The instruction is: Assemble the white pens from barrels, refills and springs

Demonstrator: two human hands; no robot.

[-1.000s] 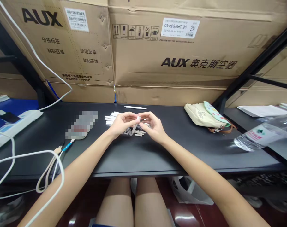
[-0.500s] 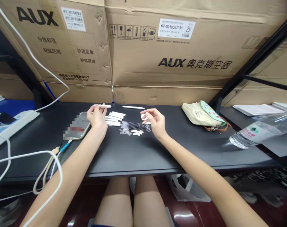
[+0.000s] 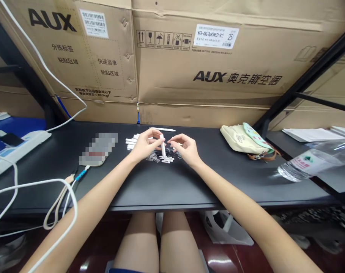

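My left hand (image 3: 145, 147) pinches a white pen barrel (image 3: 163, 147) and holds it nearly upright over the parts on the table. Close by on the right, my right hand (image 3: 187, 149) has its thumb and fingertips pressed together. Whatever is between them is too small or hidden to make out. Below the barrel lie several small white pieces (image 3: 167, 160), with clear plastic bits (image 3: 153, 157) beside them. More white barrels (image 3: 131, 142) lie left of my left hand, partly covered by it. Thin dark refills show only in part between the hands. Behind them rests a whole white pen (image 3: 165, 129).
A phone (image 3: 96, 155) with a cable lies on the left of the black table (image 3: 161, 189), near a power strip (image 3: 21, 151). To the right are a cream pouch (image 3: 236, 138) and a tilted water bottle (image 3: 306, 162). Cardboard boxes (image 3: 172, 87) stand along the back.
My left hand has moved right from beside the phone, turning the white pen barrel from level to upright. My right hand has stayed nearly in place, and the hands are now close together.
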